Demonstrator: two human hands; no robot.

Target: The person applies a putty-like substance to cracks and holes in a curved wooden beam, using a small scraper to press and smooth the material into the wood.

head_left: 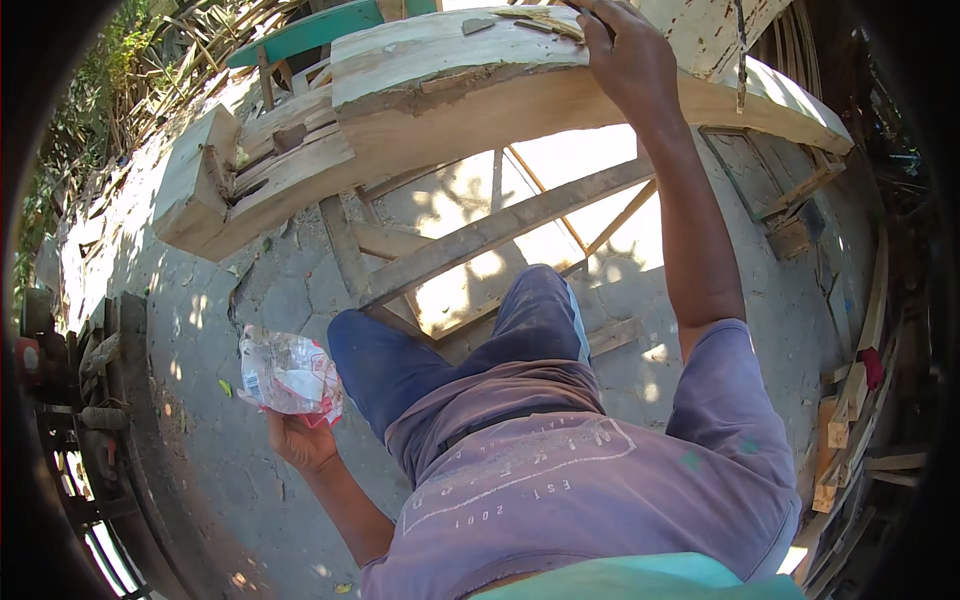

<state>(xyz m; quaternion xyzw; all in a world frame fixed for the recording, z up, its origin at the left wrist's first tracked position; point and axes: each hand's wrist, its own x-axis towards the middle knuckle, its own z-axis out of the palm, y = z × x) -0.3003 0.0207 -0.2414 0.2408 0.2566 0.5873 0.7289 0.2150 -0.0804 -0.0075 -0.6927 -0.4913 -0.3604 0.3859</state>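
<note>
My left hand (302, 442) is low on the left, beside my thigh, closed on a crumpled clear plastic bag (285, 372) with red and white print. The bag covers most of its fingers. At the top, my right hand (632, 55) reaches over a thick, pale wooden beam (470, 100). Its thumb and a finger show apart near thin wood scraps (545, 20) on the beam's top face, and nothing shows between them. The upper edge of the picture cuts off part of that hand.
A notched end (275, 165) of the beam juts out at left. Beneath it stands a wooden frame (500, 240) on grey paving (270, 310). Dark machinery or metal parts (100, 400) line the left side. Long boards (850, 410) are stacked at right, and a green bar (310, 35) lies behind.
</note>
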